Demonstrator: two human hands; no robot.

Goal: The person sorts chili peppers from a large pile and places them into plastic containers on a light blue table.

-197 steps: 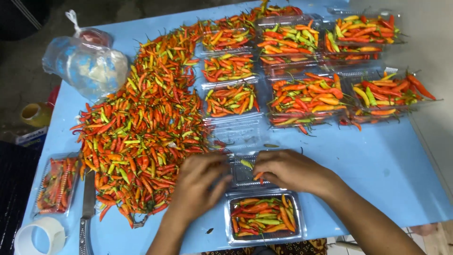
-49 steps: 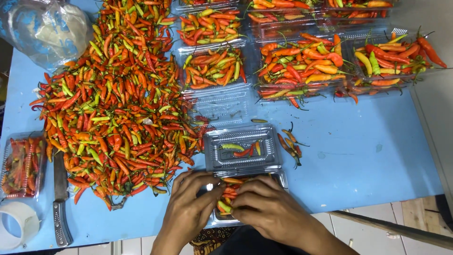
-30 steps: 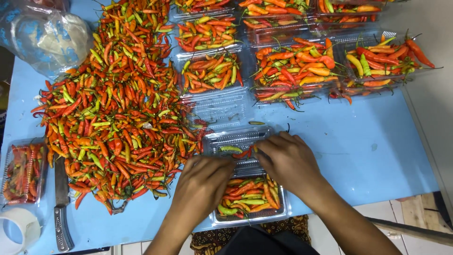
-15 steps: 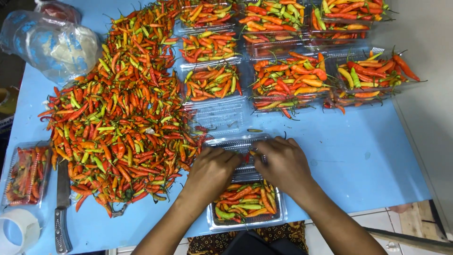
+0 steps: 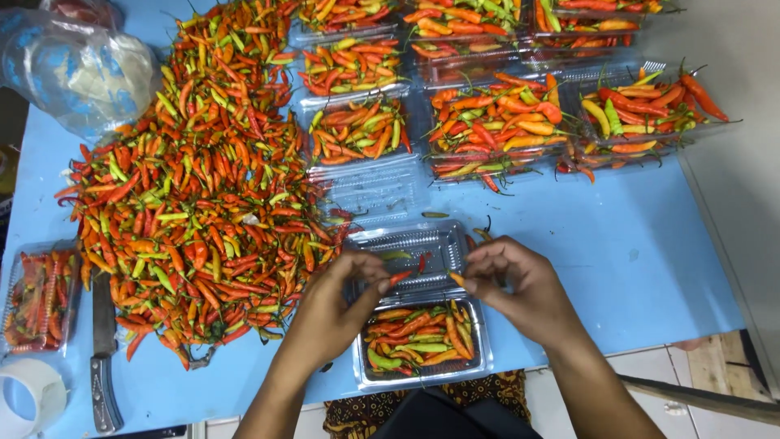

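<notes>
A: Clear plastic tray [image 5: 422,349] of chillies located where?
B: Rested on blue tabletop [image 5: 634,252], near edge.
A: Grip state?
B: Left hand [image 5: 337,305] pinched red chilli [image 5: 398,278]; right hand [image 5: 520,280] pinched orange chilli [image 5: 457,279].

Light blue surface [image 5: 650,244] fills most of the view, pale tiled floor [image 5: 723,146] off to the right, pretty evenly lit.
</notes>
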